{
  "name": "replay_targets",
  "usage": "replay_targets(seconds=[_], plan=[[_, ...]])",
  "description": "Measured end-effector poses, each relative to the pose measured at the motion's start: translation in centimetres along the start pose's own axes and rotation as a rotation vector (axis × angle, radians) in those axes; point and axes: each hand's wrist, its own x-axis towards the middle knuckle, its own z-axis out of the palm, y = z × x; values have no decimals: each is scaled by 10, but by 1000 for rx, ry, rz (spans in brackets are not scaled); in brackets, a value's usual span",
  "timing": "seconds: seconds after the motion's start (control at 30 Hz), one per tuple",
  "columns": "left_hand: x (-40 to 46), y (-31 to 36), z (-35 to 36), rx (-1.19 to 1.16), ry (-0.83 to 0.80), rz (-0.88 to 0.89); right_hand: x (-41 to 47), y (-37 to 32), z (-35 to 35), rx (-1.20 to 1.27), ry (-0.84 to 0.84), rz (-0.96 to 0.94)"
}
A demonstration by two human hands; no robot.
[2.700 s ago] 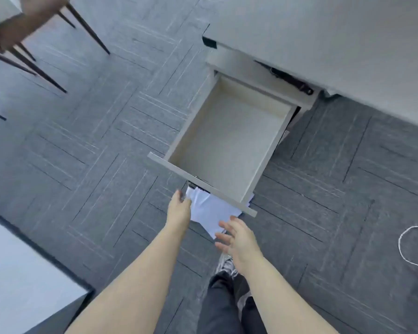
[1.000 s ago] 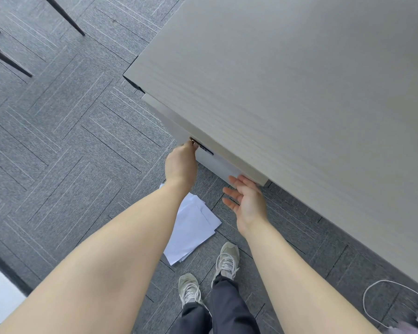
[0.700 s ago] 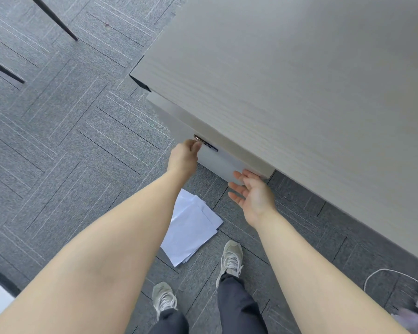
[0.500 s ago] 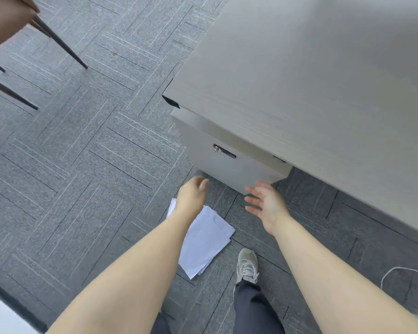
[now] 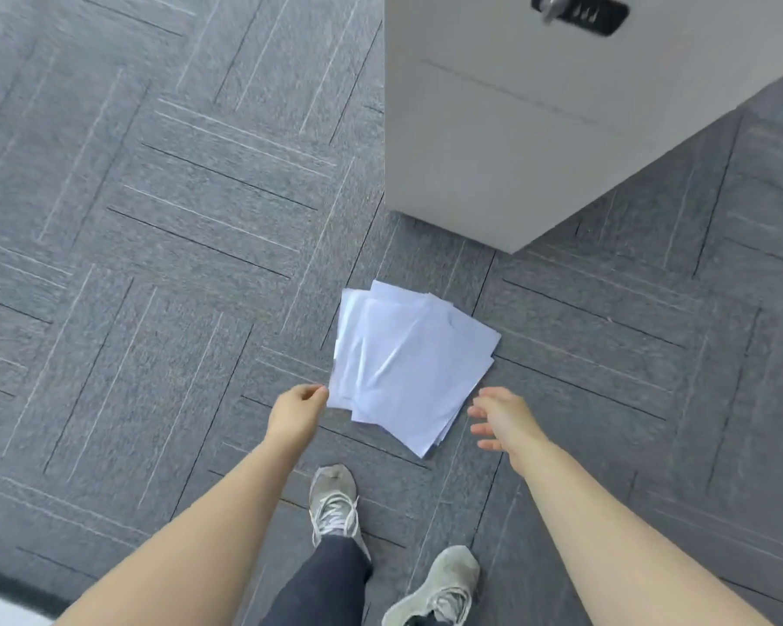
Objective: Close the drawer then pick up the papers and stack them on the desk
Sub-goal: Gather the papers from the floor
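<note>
A loose fan of white papers (image 5: 407,368) lies on the grey carpet in front of the drawer cabinet (image 5: 507,128), whose drawer fronts sit flush and shut. My left hand (image 5: 297,411) is low at the papers' left corner, fingers curled, fingertips at the sheet's edge; whether it grips the sheet I cannot tell. To the right of the papers my right hand (image 5: 500,417) hovers with its fingers spread and holds nothing. The desk top is out of view.
A black lock plate (image 5: 579,11) sits at the cabinet's top edge. My two grey shoes (image 5: 335,503) (image 5: 439,585) stand just below the papers. A white surface corner (image 5: 5,614) shows at the bottom left. Grey carpet tiles (image 5: 154,219) surround the papers.
The open drawer has been pushed shut. Both hands left the drawer front and dropped to the floor beside the papers, and my view has tilted down so the desk top is gone.
</note>
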Motion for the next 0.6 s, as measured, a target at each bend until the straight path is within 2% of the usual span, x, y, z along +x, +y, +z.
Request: replay_targets(seconds=[0.23, 0.33, 0.5, 0.6], plan=[[172, -59, 70, 50, 36, 106, 210, 96, 36, -138, 153, -21], [232, -72, 99, 104, 70, 147, 292, 119, 43, -145, 284, -33], [285, -78, 131, 75, 194, 175, 340, 121, 75, -60, 485, -76], [290, -77, 141, 110, 185, 191, 336, 118, 103, -233, 553, -160]])
